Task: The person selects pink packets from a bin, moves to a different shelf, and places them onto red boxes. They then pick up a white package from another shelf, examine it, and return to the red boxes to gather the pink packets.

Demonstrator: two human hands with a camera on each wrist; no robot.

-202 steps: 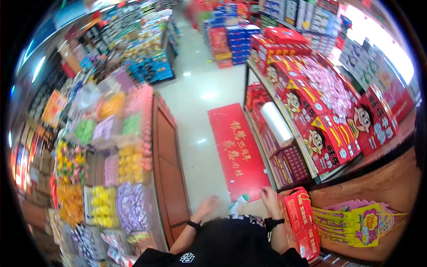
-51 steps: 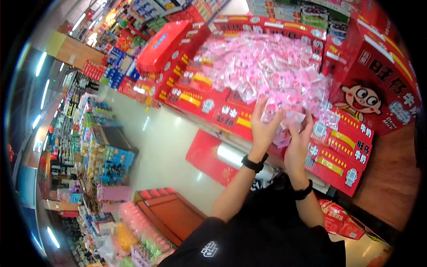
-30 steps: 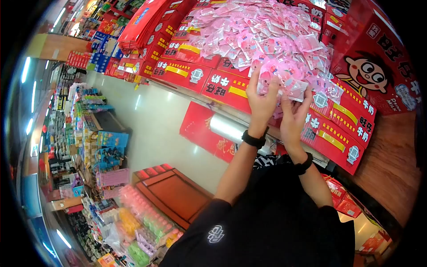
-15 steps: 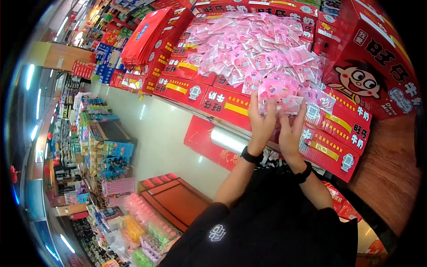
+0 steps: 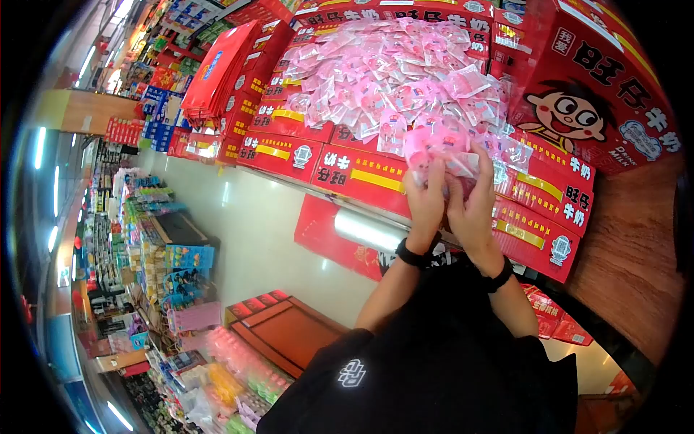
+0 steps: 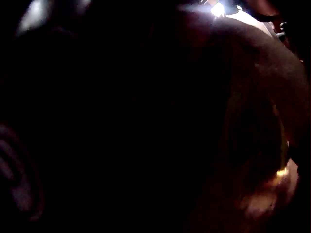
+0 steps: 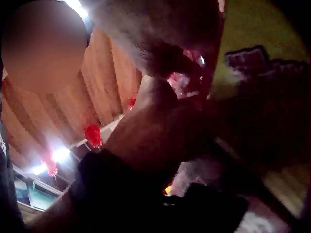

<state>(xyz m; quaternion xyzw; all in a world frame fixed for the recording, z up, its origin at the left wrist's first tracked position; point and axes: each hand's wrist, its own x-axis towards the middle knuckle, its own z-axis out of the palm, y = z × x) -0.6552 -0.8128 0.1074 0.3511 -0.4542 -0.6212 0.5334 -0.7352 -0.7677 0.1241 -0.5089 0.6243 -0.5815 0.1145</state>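
Both hands grip a bunch of pink-and-clear plastic packets (image 5: 439,148) at the near edge of a large heap of similar packets (image 5: 390,79). On the left side of the bunch is my left hand (image 5: 425,206), its thumb laid over the packets. My right hand (image 5: 473,213) holds the other side, fingers curled around it. In the right wrist view, the right hand (image 7: 155,128) shows dim and close, with a bit of pink packet (image 7: 184,85) beyond it. The left wrist view is almost wholly dark.
Red milk cartons (image 5: 354,173) lie beneath the heap, and a big upright milk carton (image 5: 578,94) stands at right. Folded red bags (image 5: 220,72) are stacked at left. Below the shelf edge shows a clear plastic roll (image 5: 369,228). A wooden cabinet (image 5: 285,329) stands across the aisle.
Earliest, both hands were low before the body, by the aisle. Since then they have come to the heap and gathered packets. Lately the bunch is drawn slightly toward the body, the hands closer together.
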